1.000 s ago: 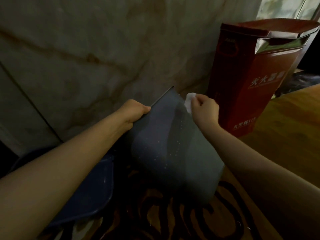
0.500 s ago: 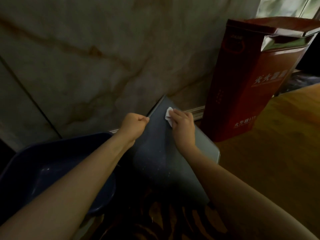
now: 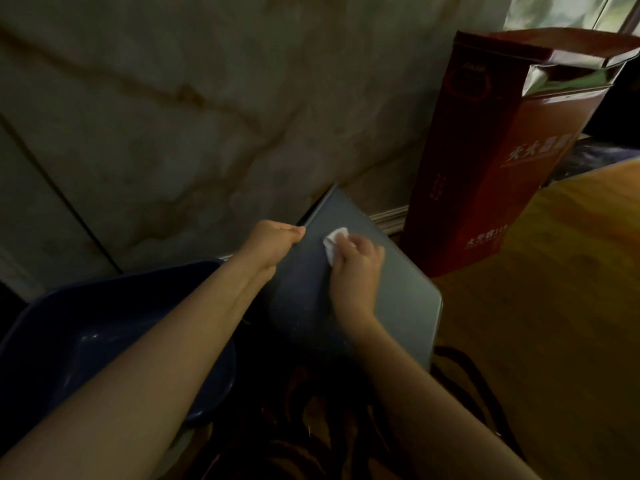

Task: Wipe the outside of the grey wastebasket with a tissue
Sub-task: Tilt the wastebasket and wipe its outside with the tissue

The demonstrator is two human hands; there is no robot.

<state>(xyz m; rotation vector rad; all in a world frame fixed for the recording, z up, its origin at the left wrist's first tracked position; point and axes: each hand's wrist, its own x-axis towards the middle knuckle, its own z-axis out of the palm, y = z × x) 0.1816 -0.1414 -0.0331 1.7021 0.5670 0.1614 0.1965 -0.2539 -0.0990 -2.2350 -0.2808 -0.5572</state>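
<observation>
The grey wastebasket [image 3: 401,292] is tipped over against the marble wall, one flat side facing up at me. My left hand [image 3: 272,245] is shut on its rim at the upper left corner. My right hand [image 3: 356,268] presses a crumpled white tissue [image 3: 333,242] flat against the upper part of that grey side, close to the rim. The inside of the wastebasket is hidden.
A dark blue plastic basin [image 3: 114,337] sits to the left under my left forearm. A tall red box [image 3: 498,154] stands at the right against the wall. Wooden floor [image 3: 554,306] spreads to the right; a striped dark cloth [image 3: 346,427] lies below the wastebasket.
My right hand has carried the tissue from the right corner of the rim leftward and down onto the grey side. My left hand keeps its hold on the rim.
</observation>
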